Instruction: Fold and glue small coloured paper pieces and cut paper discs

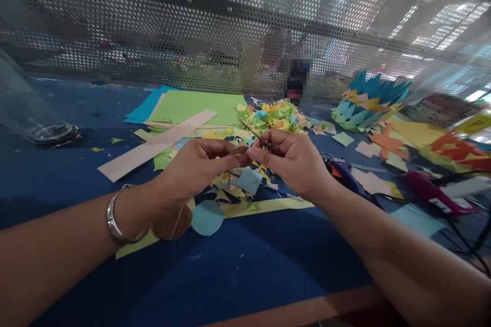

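My left hand point(209, 163) pinches a small brown piece point(241, 149), partly hidden by the fingers. Fingertips of my right hand point(286, 156) meet it from the other side. That hand also grips a thin pointed metal tool, which looks like small scissors point(251, 130), tips angled up and left. Paper scraps point(230, 186) in yellow, green and blue lie beneath both hands. Below my left wrist are a light blue paper circle point(207, 217) and a brown round object point(173, 223), resting by a pale yellow strip point(268, 208).
Green sheets point(207, 104) and a pale strip point(161, 144) lie behind. A heap of curled paper pieces point(282, 116) sits beyond my hands. At right are a zigzag paper ring point(370, 102) and a purple glue gun point(437, 191) with cables. A perforated metal screen point(153, 36) borders the back.
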{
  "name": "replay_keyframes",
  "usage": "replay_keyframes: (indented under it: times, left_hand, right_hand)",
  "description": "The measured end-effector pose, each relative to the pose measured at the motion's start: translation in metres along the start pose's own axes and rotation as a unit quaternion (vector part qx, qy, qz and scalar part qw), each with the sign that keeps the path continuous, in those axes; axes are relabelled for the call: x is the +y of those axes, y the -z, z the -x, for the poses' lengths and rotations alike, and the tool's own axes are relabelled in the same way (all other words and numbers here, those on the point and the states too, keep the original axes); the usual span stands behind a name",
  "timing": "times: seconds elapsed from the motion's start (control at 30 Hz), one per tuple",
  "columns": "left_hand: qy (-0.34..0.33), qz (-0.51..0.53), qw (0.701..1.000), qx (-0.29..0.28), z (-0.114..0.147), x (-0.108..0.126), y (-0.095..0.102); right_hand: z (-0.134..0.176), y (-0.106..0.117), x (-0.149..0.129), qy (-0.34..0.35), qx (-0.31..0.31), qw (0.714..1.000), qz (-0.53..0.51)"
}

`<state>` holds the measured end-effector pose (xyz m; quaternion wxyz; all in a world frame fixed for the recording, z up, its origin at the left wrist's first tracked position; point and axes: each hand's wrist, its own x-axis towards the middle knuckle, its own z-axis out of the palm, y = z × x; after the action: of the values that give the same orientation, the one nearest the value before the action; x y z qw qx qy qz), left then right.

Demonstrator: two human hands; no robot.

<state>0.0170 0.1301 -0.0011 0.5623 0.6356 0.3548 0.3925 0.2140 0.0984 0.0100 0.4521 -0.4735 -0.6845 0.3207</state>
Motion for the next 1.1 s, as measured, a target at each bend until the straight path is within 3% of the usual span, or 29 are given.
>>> replay_keyframes:
  times: [0.17, 0.33, 0.63, 1.1]
  left_hand:
    - [0.046, 0.065, 0.997, -0.021, 0.004, 0.001, -0.005]
    - [0.013, 0.06, 0.998, -0.009, 0.001, 0.001, -0.004]
    - [-0.033, 0.053, 0.997, -0.034, 0.0, -0.001, 0.001]
    - [-0.053, 0.032, 0.996, -0.058, 0.0, -0.003, 0.004]
  right_hand:
    - [0.001, -0.002, -0.001, 0.016, 0.025, 0.999, -0.015]
    - [0.002, 0.0, 0.004, 0.01, 0.002, 0.999, -0.039]
    - [0.003, 0.005, 0.002, -0.027, -0.034, 0.998, -0.034]
    - [0.004, 0.011, 0.001, 0.005, -0.067, 0.997, 0.03]
